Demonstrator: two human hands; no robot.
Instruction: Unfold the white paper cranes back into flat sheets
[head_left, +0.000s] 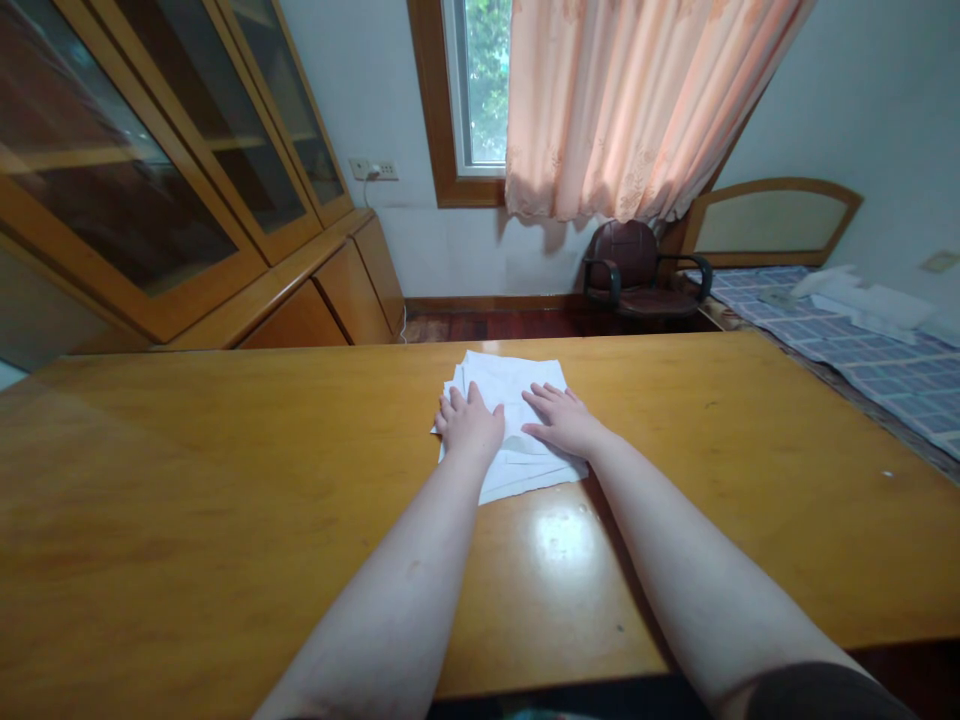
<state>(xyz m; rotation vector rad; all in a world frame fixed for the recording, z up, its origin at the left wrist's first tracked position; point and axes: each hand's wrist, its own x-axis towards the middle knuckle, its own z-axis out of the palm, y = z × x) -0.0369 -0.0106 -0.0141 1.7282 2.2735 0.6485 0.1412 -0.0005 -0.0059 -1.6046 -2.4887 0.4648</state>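
Observation:
A loose stack of white paper sheets [510, 382] lies on the wooden desk [225, 520], its edges uneven and fanned out at the left and front. My left hand [471, 425] rests flat on the left side of the stack, fingers spread. On the right side, my right hand [561, 418] presses down with fingers stretched toward the left. Both palms touch the top sheet, and neither hand grips anything. Parts of the stack under the hands are hidden.
Behind the desk's far edge stands a dark red armchair [630, 265]. A glass-door cabinet [217, 150] fills the left. To the right is a bed [847, 320] with a checked cover and crumpled white paper [874, 300]. A pink curtain [622, 110] hangs over the window.

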